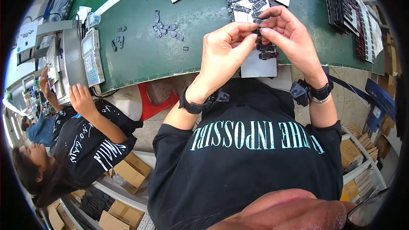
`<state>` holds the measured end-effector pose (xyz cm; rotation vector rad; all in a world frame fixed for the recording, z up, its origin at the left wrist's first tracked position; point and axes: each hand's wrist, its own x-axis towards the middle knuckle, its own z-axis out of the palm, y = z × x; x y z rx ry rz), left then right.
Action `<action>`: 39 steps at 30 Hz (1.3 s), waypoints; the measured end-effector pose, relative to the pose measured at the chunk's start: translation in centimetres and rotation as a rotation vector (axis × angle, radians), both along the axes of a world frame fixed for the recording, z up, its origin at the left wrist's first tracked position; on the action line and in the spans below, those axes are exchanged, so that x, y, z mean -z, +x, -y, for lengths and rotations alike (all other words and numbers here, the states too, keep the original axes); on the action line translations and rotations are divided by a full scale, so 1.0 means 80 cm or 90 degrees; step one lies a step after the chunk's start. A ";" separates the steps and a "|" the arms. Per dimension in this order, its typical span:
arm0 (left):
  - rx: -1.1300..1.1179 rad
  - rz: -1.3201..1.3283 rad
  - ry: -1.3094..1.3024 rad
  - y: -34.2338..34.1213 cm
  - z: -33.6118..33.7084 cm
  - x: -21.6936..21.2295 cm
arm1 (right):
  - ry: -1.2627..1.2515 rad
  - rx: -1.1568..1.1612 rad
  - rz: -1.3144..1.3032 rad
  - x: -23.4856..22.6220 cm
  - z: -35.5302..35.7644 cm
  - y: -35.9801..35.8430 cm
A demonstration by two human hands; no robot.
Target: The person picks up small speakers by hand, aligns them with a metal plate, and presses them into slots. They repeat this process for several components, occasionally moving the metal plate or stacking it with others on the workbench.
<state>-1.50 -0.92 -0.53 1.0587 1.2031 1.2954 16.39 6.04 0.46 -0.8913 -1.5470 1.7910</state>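
The left hand (226, 50) and the right hand (294, 38) met at their fingertips, thumb and forefinger of each pinching a small black part (258, 30) between them. The part was dark and compact; the fingertips covered most of it, and its full outline could not be determined. It was held above a pale board (259, 70), whose near end lay bare below the hands. Similar black modules (242, 8) with thin reddish wires were set on the board beyond the fingertips, and further ones (267, 51) on the near side, just beneath the right hand. The counter (140, 61) was green, with visible scuffing and a worn near edge. Loose black pieces (165, 28) lay on it well to the left of the left hand, and a grey keypad device (92, 57) stood farther left. Black trays (336, 2) were stacked well to the right of the right hand. In the room, a co-worker (85, 145) in a black printed shirt sat far left of the left hand, near a red stool (155, 104); cartons (132, 170) were noted on shelving behind.
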 end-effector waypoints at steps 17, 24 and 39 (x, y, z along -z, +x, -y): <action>-0.059 -0.337 0.012 -0.040 -0.043 0.009 | 0.450 0.088 0.300 -0.009 -0.021 0.010; -0.051 -0.576 0.179 -0.046 -0.049 0.010 | 0.475 0.174 0.340 0.002 -0.053 0.038; -0.044 -0.666 0.282 -0.036 -0.065 0.012 | 0.465 0.191 0.455 0.032 -0.139 0.100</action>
